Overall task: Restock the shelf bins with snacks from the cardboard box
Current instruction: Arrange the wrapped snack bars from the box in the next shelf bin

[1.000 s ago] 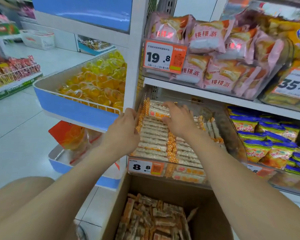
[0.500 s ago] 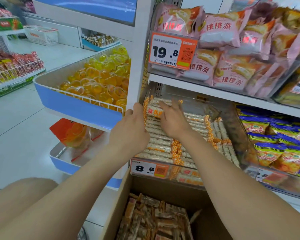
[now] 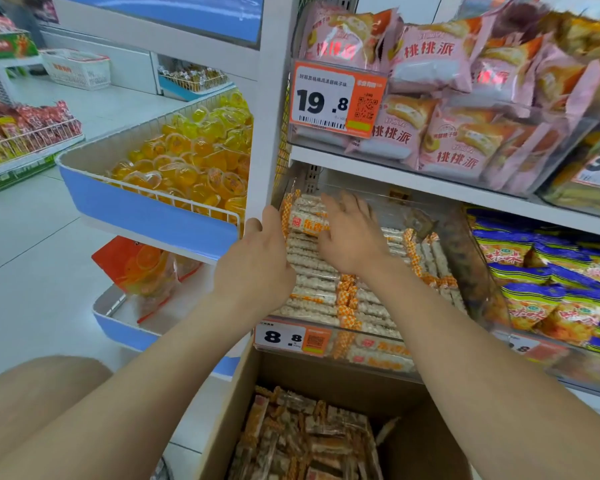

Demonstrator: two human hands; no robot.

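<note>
Plenty of bare floor (image 3: 32,271) lies open left of the white upright (image 3: 271,116). Right of it, the cardboard box (image 3: 326,372) stands open, its back rim tucked under the front lip of the clear shelf bin (image 3: 471,265), with loose bars (image 3: 309,441) inside. The bin sits close under the shelf board (image 3: 395,174), and snack bars (image 3: 312,282) lie stacked in rows inside. The right hand (image 3: 354,237) rests flat on them, fingers spread. The left hand (image 3: 257,261) is against the stack's left ends beside the upright; I cannot tell whether it grips. A price tag (image 3: 284,337) hangs on the bin's front edge.
</note>
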